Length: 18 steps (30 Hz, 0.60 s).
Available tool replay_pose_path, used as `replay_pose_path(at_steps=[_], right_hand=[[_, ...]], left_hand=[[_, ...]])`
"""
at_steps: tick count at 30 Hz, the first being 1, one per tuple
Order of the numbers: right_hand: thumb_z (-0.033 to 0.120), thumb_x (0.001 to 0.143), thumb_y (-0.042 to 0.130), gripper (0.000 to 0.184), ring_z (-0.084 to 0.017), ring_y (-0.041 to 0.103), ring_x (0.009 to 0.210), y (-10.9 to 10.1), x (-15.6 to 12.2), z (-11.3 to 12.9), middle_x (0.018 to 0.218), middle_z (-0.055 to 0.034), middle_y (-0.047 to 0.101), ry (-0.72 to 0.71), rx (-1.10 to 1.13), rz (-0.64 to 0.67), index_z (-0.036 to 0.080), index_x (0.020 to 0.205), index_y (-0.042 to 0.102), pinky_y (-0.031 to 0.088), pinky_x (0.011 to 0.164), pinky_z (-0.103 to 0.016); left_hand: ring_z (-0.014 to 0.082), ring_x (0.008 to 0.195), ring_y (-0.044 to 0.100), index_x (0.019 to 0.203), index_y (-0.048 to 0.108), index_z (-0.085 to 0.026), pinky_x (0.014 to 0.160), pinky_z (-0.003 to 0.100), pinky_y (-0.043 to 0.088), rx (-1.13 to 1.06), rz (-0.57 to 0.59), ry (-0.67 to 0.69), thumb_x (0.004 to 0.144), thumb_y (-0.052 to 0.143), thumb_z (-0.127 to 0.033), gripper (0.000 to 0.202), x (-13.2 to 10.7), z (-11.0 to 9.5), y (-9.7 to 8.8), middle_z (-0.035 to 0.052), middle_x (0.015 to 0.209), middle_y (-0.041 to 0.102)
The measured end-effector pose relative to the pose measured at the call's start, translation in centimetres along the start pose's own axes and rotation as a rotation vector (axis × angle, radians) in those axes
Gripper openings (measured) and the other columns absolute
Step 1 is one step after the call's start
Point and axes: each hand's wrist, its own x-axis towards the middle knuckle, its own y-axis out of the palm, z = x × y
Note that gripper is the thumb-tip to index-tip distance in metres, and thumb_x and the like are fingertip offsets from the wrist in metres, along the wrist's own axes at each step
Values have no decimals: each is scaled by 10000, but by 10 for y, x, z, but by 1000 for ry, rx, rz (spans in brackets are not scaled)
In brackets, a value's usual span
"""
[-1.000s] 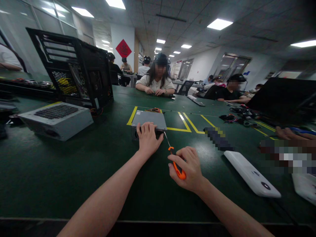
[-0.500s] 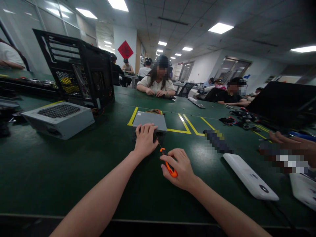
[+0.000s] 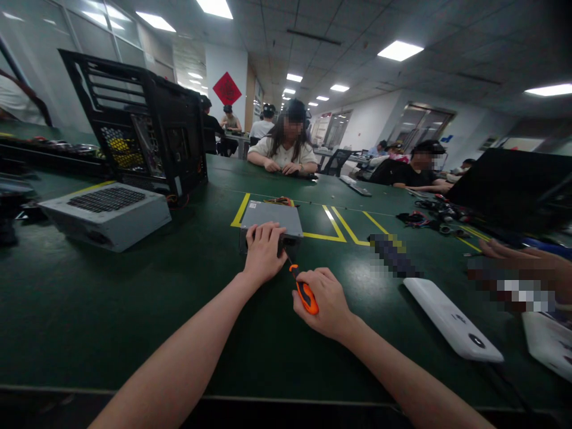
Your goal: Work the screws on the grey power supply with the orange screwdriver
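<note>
My left hand (image 3: 263, 253) lies over the near edge of a flat grey metal drive box (image 3: 270, 217) on the green table, fingers curled onto its top. My right hand (image 3: 325, 302) is closed round the orange-and-black handle of a screwdriver (image 3: 302, 292). The thin shaft points up and left toward the box's near face, its tip hidden beside my left hand. Orange wires show behind the box.
A grey power supply unit (image 3: 105, 214) and an open black computer case (image 3: 138, 134) stand to the left. A white flat device (image 3: 452, 320) lies at right, near another person's hand (image 3: 513, 256). Yellow tape lines (image 3: 339, 229) mark the table. Several people sit across.
My right hand has moved left and toward the box with the screwdriver, bringing its shaft up to the box's near face. My left hand has kept its hold.
</note>
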Motion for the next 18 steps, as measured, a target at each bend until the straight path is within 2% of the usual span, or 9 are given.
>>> replay_pose_path(at_steps=[3, 7, 12, 18], right_hand=[[241, 734, 499, 161, -151, 444, 666, -8, 8, 3, 722, -36, 511, -91, -92, 67, 166, 859, 567, 354, 720, -351], [297, 744, 503, 155, -155, 417, 650, -13, 20, 9, 678, -33, 477, -124, -150, 16, 184, 784, 600, 342, 668, -334], [280, 760, 493, 251, -147, 452, 631, -3, 17, 10, 705, -42, 540, -54, -78, -88, 123, 949, 543, 368, 660, -310], [241, 738, 498, 131, -161, 434, 679, -2, 8, 11, 711, -39, 482, -51, -97, 6, 173, 812, 582, 360, 695, -341]], left_hand=[[228, 1145, 382, 1082, 492, -201, 1033, 416, 137, -4, -2, 7, 707, 528, -203, 377, 0, 0, 0, 72, 1171, 499], [232, 1139, 389, 1082, 493, -196, 1025, 413, 151, -6, -4, 13, 705, 525, -204, 378, 0, 1, -1, 78, 1164, 502], [235, 1144, 385, 1089, 491, -199, 1025, 421, 145, 2, 2, 14, 714, 517, -196, 376, 0, 1, -1, 80, 1169, 500], [237, 1148, 382, 1096, 488, -202, 1032, 423, 134, -4, 8, 14, 710, 522, -190, 387, -1, 1, -1, 80, 1170, 500]])
